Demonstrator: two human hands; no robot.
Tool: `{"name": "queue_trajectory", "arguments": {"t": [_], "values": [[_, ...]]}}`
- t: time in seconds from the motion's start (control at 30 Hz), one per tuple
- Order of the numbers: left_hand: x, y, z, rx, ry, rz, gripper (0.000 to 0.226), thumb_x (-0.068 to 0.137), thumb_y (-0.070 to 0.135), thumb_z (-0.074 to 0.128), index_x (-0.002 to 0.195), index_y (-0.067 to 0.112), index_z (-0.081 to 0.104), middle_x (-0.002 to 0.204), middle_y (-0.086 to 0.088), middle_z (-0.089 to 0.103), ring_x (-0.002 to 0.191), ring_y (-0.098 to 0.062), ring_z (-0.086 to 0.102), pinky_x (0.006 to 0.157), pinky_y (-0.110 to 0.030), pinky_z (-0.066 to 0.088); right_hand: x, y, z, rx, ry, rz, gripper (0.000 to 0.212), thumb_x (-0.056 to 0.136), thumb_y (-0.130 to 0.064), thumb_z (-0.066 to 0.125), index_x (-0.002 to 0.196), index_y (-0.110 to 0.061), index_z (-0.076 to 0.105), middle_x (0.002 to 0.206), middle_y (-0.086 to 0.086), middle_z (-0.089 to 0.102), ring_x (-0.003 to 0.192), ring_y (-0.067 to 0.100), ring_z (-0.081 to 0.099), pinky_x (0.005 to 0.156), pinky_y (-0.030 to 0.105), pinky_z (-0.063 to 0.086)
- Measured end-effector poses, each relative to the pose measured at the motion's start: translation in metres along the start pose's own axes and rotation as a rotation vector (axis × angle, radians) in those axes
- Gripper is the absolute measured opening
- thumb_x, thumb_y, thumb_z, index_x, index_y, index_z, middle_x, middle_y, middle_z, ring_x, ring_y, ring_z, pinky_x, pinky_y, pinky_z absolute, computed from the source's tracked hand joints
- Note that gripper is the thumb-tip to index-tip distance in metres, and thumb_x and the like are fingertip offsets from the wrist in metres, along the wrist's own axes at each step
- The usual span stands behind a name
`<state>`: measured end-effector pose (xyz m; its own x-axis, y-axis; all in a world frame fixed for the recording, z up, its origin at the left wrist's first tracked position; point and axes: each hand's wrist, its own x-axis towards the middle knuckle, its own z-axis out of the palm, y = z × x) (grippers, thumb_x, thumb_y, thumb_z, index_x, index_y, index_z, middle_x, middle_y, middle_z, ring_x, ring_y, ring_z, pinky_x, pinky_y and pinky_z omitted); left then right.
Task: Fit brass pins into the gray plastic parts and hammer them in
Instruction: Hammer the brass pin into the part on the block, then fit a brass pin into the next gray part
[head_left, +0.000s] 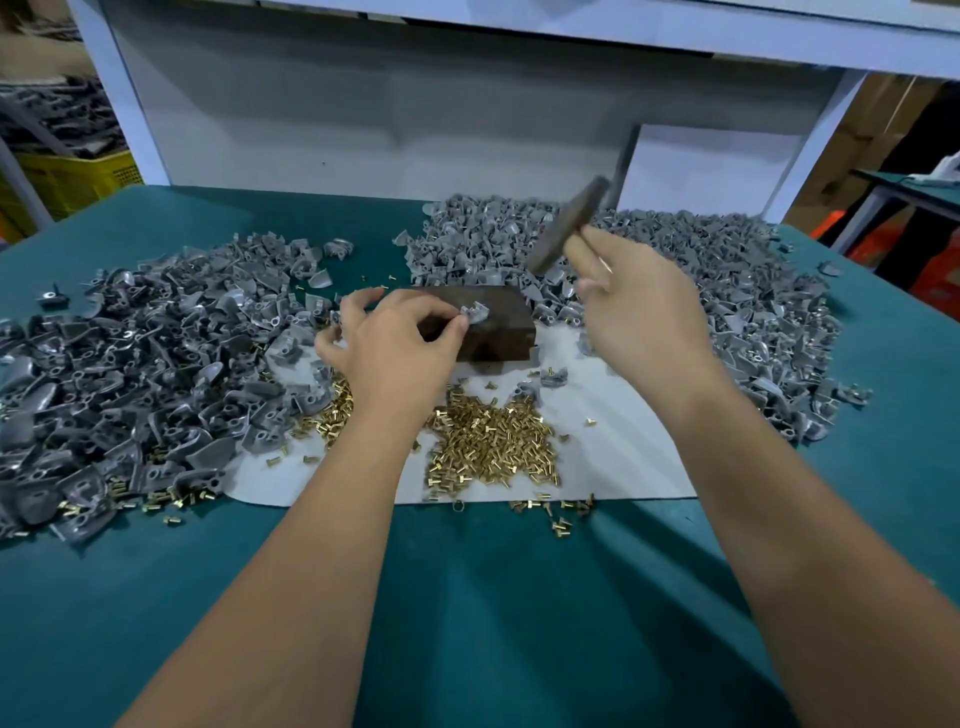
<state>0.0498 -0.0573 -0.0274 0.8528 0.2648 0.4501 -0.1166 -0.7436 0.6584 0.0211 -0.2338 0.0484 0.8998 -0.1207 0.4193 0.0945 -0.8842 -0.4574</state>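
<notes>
My left hand (400, 338) pinches a small gray plastic part (475, 314) between thumb and forefinger and holds it on top of a dark metal block (498, 325). My right hand (631, 301) grips the handle of a hammer, whose dark head (569, 226) is raised and tilted above and to the right of the block. A heap of brass pins (491, 441) lies on a white sheet (623, 447) just in front of the block. Whether a pin sits in the held part is hidden.
A large pile of gray parts (135, 364) covers the left of the teal table (467, 597); another pile (717, 291) spreads behind and to the right. Loose pins (561, 519) lie scattered near the sheet's front edge. A white back panel (415, 114) closes the bench.
</notes>
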Motion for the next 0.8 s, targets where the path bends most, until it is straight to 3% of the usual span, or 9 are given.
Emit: {"name": "queue_trajectory", "arguments": {"t": [0.1, 0.2, 0.27, 0.33, 0.5, 0.8], "values": [[0.001, 0.002, -0.001, -0.031, -0.031, -0.021, 0.02, 0.086, 0.055, 0.059, 0.092, 0.039, 0.07, 0.115, 0.022, 0.062, 0.13, -0.018, 0.029, 0.105, -0.053, 0.018, -0.005, 0.021, 0.003, -0.015, -0.078, 0.125, 0.026, 0.095, -0.017, 0.044, 0.116, -0.025, 0.059, 0.089, -0.001, 0.067, 0.071, 0.025, 0.062, 0.064, 0.037, 0.053], [0.002, 0.003, -0.002, -0.037, -0.067, -0.019, 0.016, 0.089, 0.051, 0.06, 0.097, 0.041, 0.069, 0.121, 0.021, 0.06, 0.132, -0.019, 0.027, 0.106, -0.054, 0.017, -0.01, 0.033, 0.011, -0.005, -0.185, 0.24, 0.015, 0.098, -0.026, 0.044, 0.104, -0.017, 0.054, 0.079, 0.005, 0.064, 0.069, 0.031, 0.065, 0.068, 0.044, 0.056], [0.002, 0.003, -0.004, -0.057, -0.084, -0.039, 0.012, 0.091, 0.048, 0.06, 0.094, 0.041, 0.07, 0.123, 0.021, 0.059, 0.133, -0.02, 0.026, 0.106, -0.052, 0.016, -0.011, 0.035, 0.015, 0.0, -0.254, 0.286, 0.021, 0.1, -0.034, 0.044, 0.096, -0.015, 0.05, 0.07, 0.006, 0.062, 0.068, 0.033, 0.067, 0.069, 0.044, 0.056], [0.003, 0.003, -0.004, -0.087, -0.093, -0.065, 0.011, 0.092, 0.046, 0.06, 0.092, 0.041, 0.07, 0.123, 0.022, 0.058, 0.133, -0.019, 0.025, 0.106, -0.05, 0.016, -0.01, 0.036, 0.018, -0.049, -0.288, 0.28, 0.028, 0.1, -0.038, 0.043, 0.099, -0.015, 0.06, 0.064, 0.004, 0.059, 0.066, 0.03, 0.065, 0.064, 0.037, 0.052], [0.005, 0.003, -0.005, -0.113, -0.117, -0.099, 0.013, 0.094, 0.043, 0.058, 0.093, 0.039, 0.07, 0.124, 0.023, 0.057, 0.133, -0.018, 0.023, 0.106, -0.048, 0.014, -0.006, 0.037, 0.019, -0.2, -0.313, 0.218, 0.025, 0.098, -0.033, 0.045, 0.097, -0.018, 0.065, 0.065, 0.002, 0.057, 0.058, 0.021, 0.052, 0.051, 0.027, 0.031], [0.004, 0.004, -0.006, -0.151, -0.131, -0.114, 0.011, 0.094, 0.044, 0.058, 0.091, 0.04, 0.068, 0.119, 0.024, 0.055, 0.132, -0.018, 0.023, 0.106, -0.046, 0.014, -0.009, 0.034, 0.017, -0.253, -0.334, 0.191, 0.025, 0.097, -0.03, 0.043, 0.097, -0.015, 0.063, 0.077, 0.005, 0.059, 0.073, 0.026, 0.057, 0.059, 0.03, 0.039]]}}
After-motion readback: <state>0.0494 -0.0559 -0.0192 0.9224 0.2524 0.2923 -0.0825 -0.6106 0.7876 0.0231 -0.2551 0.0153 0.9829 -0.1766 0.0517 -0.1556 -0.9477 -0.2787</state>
